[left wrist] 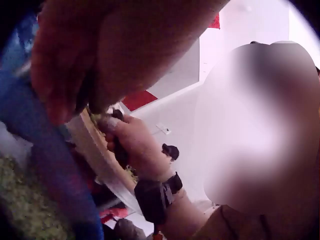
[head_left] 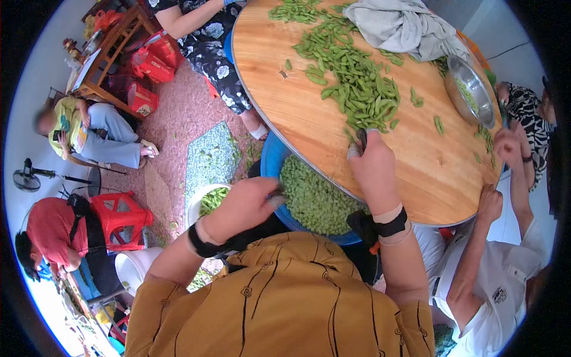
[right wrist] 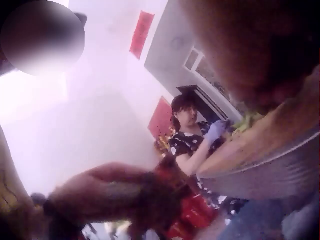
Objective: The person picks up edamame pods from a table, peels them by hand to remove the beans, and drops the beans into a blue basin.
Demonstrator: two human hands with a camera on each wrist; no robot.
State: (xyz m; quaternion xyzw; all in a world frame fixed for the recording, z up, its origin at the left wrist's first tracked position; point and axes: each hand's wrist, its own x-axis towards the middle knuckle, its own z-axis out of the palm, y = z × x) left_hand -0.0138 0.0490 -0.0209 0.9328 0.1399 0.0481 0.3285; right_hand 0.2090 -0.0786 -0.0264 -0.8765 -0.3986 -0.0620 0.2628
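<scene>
The left hand (head_left: 247, 205) is held between a white bucket (head_left: 194, 205) and a blue basin (head_left: 267, 156) of shelled green beans (head_left: 315, 199). Its fingers are curled, with something dark at the fingertips and no pod visible in them. Over the round table's near edge, the right hand (head_left: 376, 169) has its fingers curled at the tip of a heap of green pods (head_left: 363, 83). A pod seems pinched there, partly hidden by the fingers. Pale wrapping and a dark piece cover some right fingertips. Both hands (left wrist: 105, 55) (left wrist: 142, 145) appear in the left wrist view.
A metal bowl (head_left: 470, 92) and a grey cloth (head_left: 404, 27) lie on the wooden table (head_left: 285, 83). Other people sit at both sides of it. Red stools (head_left: 122, 217) and a fan (head_left: 27, 175) stand at the left.
</scene>
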